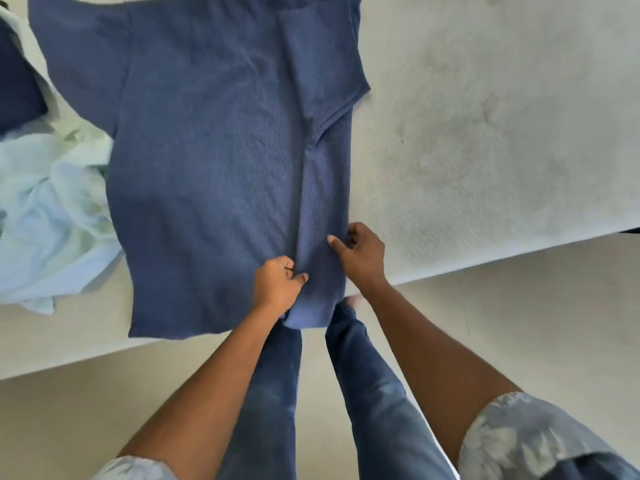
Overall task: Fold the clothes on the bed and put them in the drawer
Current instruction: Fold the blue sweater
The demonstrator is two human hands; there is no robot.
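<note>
A dark blue ribbed T-shirt point(207, 161) lies spread flat on the white bed point(485, 133), its hem hanging over the near edge. Its right side and sleeve are folded inward over the body, forming a long strip. My left hand point(277, 285) pinches the inner edge of that folded strip near the hem. My right hand point(360, 254) grips the strip's outer edge just to the right. Both hands sit close together at the bed's near edge.
A crumpled pale blue garment point(48, 216) lies at the bed's left, with a dark navy piece point(17, 91) behind it. The bed's right half is bare mattress. Beige floor point(519, 323) runs below the bed edge, where my jeans-clad legs point(367, 393) stand.
</note>
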